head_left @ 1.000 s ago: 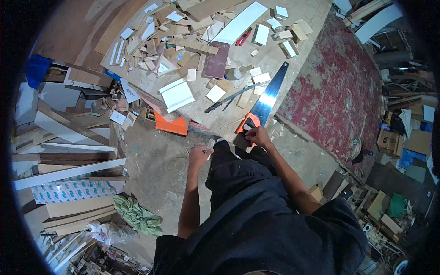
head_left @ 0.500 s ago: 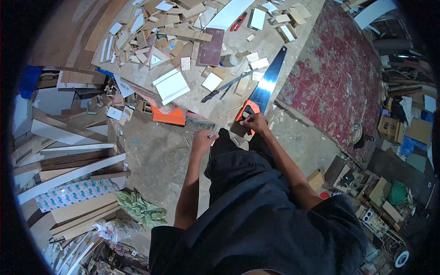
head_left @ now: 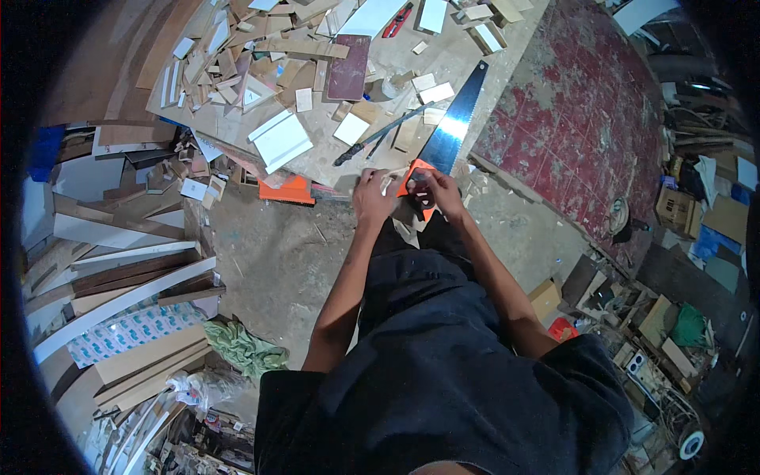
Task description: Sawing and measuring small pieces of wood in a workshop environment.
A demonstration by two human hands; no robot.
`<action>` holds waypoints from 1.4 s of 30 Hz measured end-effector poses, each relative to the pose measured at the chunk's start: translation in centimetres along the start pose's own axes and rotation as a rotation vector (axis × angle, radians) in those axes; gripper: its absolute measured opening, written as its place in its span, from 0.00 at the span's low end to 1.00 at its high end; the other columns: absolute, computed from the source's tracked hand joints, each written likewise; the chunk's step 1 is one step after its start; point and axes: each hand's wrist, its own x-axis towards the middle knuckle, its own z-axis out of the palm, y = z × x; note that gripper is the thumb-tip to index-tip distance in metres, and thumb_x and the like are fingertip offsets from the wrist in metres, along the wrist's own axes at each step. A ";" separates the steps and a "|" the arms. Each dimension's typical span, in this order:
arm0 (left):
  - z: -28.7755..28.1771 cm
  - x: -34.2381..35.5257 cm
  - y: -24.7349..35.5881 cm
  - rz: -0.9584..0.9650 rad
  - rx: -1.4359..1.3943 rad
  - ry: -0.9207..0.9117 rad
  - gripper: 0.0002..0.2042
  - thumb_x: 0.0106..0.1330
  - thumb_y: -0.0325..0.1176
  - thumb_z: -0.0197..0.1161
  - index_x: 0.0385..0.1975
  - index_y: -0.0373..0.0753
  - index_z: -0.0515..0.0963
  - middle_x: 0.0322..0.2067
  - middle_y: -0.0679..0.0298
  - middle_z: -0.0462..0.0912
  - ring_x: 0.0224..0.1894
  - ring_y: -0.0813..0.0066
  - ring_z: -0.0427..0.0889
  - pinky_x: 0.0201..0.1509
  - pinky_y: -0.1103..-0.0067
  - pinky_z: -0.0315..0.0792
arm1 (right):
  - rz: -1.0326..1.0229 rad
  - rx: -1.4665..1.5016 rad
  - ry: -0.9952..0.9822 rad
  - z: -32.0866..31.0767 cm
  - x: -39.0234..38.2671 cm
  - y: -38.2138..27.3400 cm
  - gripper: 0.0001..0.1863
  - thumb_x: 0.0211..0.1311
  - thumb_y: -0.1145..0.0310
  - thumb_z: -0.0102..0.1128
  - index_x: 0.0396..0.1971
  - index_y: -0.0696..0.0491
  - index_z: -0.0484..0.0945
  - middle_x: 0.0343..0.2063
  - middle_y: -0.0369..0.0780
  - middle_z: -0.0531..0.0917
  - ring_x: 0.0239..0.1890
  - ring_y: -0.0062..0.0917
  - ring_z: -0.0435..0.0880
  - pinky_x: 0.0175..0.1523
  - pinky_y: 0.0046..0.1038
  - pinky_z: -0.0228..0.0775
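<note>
A hand saw (head_left: 450,134) with an orange and black handle lies on the wooden worktable (head_left: 321,168), its blade pointing away and to the right. My right hand (head_left: 445,195) is over the handle, fingers bent and drawn together; what they pinch, if anything, is hidden. Just left of the handle, at the table's near edge, my left hand (head_left: 374,196) is curled, with a small pale piece (head_left: 389,185) showing between thumb and fingers. Beyond it lie a long thin dark tool (head_left: 380,133) and a grooved white board (head_left: 280,142).
Wood offcuts (head_left: 229,75), a maroon panel (head_left: 348,68) and a red utility knife (head_left: 397,20) cover the far table. An orange piece (head_left: 286,190) stands by the near edge. Stacked boards (head_left: 127,305) line the left, near a green cloth (head_left: 244,348). Red tiled flooring (head_left: 566,119) lies right.
My left hand has risen from beside my leg to the table's edge, near the saw handle. My right hand has moved farther over the handle. The view has shifted slightly; the saw stays put.
</note>
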 end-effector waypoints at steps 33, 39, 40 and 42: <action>1.2 0.4 -5.6 -0.095 -0.059 -0.337 0.07 0.58 0.30 0.59 0.26 0.33 0.79 0.30 0.45 0.82 0.37 0.43 0.81 0.40 0.56 0.73 | -0.215 -0.314 0.086 0.1 -1.8 0.7 0.15 0.62 0.71 0.64 0.46 0.60 0.80 0.27 0.38 0.85 0.31 0.18 0.84 0.37 0.23 0.76; -0.2 -0.6 -6.6 -0.201 0.193 -0.311 0.10 0.60 0.37 0.65 0.29 0.35 0.80 0.32 0.48 0.83 0.38 0.46 0.82 0.42 0.57 0.75 | -0.059 -0.582 0.165 -0.1 -0.5 1.5 0.08 0.51 0.70 0.72 0.27 0.59 0.86 0.22 0.40 0.87 0.25 0.18 0.85 0.31 0.25 0.75; -0.4 -0.7 -5.4 -0.228 0.162 -0.317 0.12 0.59 0.38 0.67 0.34 0.36 0.79 0.36 0.50 0.83 0.40 0.48 0.82 0.44 0.58 0.75 | -0.054 -0.581 0.169 -0.3 -0.1 2.3 0.08 0.51 0.70 0.72 0.27 0.59 0.86 0.22 0.40 0.87 0.25 0.18 0.85 0.31 0.25 0.75; -0.3 -1.1 -4.3 -0.259 0.134 -0.317 0.15 0.57 0.40 0.69 0.38 0.37 0.78 0.40 0.51 0.83 0.43 0.49 0.82 0.46 0.59 0.75 | -0.036 -0.510 0.143 -0.3 0.7 3.4 0.10 0.49 0.71 0.73 0.30 0.59 0.86 0.24 0.40 0.87 0.25 0.20 0.85 0.33 0.25 0.76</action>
